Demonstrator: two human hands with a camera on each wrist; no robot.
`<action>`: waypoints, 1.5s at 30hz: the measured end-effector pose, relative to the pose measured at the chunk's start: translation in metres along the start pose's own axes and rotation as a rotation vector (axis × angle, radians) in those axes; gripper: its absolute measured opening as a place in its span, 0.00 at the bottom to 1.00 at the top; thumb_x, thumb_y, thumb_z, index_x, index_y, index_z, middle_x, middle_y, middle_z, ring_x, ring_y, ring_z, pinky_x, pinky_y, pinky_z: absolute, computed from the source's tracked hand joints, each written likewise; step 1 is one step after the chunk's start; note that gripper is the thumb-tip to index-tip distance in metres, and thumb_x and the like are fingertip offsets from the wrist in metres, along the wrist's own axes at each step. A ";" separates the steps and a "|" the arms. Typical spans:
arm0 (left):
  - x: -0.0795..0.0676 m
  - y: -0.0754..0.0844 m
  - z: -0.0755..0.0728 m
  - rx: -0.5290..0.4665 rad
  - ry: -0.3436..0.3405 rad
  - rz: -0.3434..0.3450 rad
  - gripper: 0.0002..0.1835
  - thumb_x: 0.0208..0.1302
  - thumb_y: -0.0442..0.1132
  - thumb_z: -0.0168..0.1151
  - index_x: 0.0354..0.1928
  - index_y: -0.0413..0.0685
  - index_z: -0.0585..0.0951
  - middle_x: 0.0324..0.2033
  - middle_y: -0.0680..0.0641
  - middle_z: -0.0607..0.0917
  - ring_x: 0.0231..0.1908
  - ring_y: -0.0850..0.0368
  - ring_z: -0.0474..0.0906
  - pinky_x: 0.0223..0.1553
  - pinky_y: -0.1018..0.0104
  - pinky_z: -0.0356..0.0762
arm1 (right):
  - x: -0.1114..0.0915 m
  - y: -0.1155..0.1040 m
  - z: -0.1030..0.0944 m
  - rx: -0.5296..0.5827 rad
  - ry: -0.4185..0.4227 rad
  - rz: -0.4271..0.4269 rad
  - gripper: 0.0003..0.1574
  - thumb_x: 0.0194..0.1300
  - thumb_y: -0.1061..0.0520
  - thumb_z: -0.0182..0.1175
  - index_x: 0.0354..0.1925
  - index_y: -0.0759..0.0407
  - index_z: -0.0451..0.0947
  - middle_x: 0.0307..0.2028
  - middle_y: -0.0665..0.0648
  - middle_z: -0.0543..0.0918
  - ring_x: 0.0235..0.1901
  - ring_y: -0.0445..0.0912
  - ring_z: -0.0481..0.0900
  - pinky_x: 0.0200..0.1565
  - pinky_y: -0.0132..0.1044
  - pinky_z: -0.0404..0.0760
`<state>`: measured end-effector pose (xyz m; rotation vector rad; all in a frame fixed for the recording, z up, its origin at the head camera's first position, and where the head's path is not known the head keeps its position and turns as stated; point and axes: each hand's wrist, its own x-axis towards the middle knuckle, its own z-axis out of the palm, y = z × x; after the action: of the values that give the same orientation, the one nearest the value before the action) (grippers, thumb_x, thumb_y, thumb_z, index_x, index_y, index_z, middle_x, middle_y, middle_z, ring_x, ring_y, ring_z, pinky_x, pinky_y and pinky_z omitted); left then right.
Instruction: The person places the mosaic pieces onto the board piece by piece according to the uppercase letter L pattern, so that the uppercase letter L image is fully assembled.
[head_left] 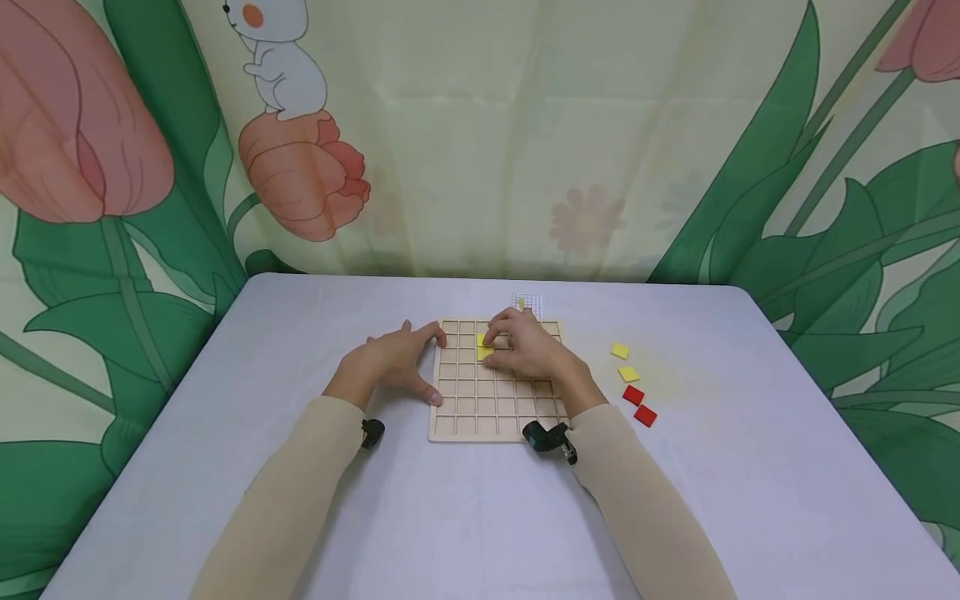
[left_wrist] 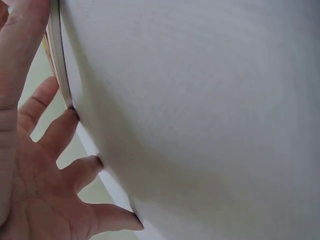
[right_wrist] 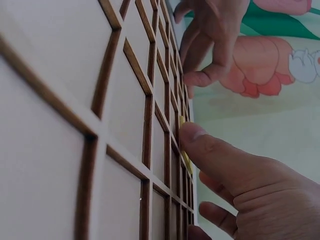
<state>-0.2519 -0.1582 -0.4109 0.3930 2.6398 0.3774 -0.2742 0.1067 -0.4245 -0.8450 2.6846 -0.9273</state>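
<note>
A pale wooden grid board (head_left: pixel 457 427) lies on the table, divided into square cells by raised strips. My left hand (head_left: pixel 393 360) is spread along its left edge, thumb near the front and fingers farther back. In the left wrist view, the fingers (left_wrist: pixel 60 132) reach the board's side. Over the board's upper middle, my right hand (head_left: pixel 531 346) pinches a yellow square tile (head_left: pixel 486 354) between thumb and fingers. Another patch of yellow tile (head_left: pixel 480 340) shows just behind it. In the right wrist view, the thumb (right_wrist: pixel 215 150) presses close at the yellow edge (right_wrist: pixel 187 164).
Right of the board lie two loose yellow tiles (head_left: pixel 624 363) and two red tiles (head_left: pixel 639 405). A small printed grid card (head_left: pixel 536 303) lies behind the board, partly hidden by my right hand. A patterned curtain (head_left: pixel 465 167) hangs behind the white table (head_left: pixel 465 525).
</note>
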 end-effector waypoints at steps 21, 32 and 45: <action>0.000 0.003 -0.004 0.008 -0.011 -0.007 0.52 0.35 0.69 0.83 0.62 0.70 0.65 0.75 0.32 0.64 0.74 0.28 0.58 0.63 0.15 0.53 | -0.013 -0.016 -0.018 -0.044 0.002 -0.114 0.12 0.66 0.54 0.71 0.45 0.58 0.86 0.55 0.56 0.81 0.60 0.55 0.72 0.69 0.55 0.65; -0.001 0.004 -0.002 -0.005 0.000 -0.012 0.51 0.35 0.66 0.85 0.62 0.70 0.65 0.74 0.38 0.67 0.78 0.35 0.52 0.63 0.17 0.54 | -0.039 0.000 -0.040 0.072 0.062 -0.160 0.13 0.67 0.56 0.71 0.48 0.57 0.84 0.50 0.52 0.83 0.67 0.59 0.72 0.60 0.58 0.74; -0.002 0.002 -0.002 -0.018 0.001 -0.002 0.51 0.36 0.64 0.85 0.62 0.70 0.65 0.74 0.40 0.68 0.80 0.37 0.46 0.62 0.14 0.51 | -0.067 0.018 -0.058 0.007 0.064 -0.114 0.18 0.67 0.55 0.71 0.54 0.56 0.82 0.51 0.50 0.83 0.56 0.58 0.77 0.54 0.55 0.76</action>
<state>-0.2510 -0.1569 -0.4074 0.3851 2.6360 0.4009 -0.2468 0.1855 -0.3909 -0.9929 2.7088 -1.0045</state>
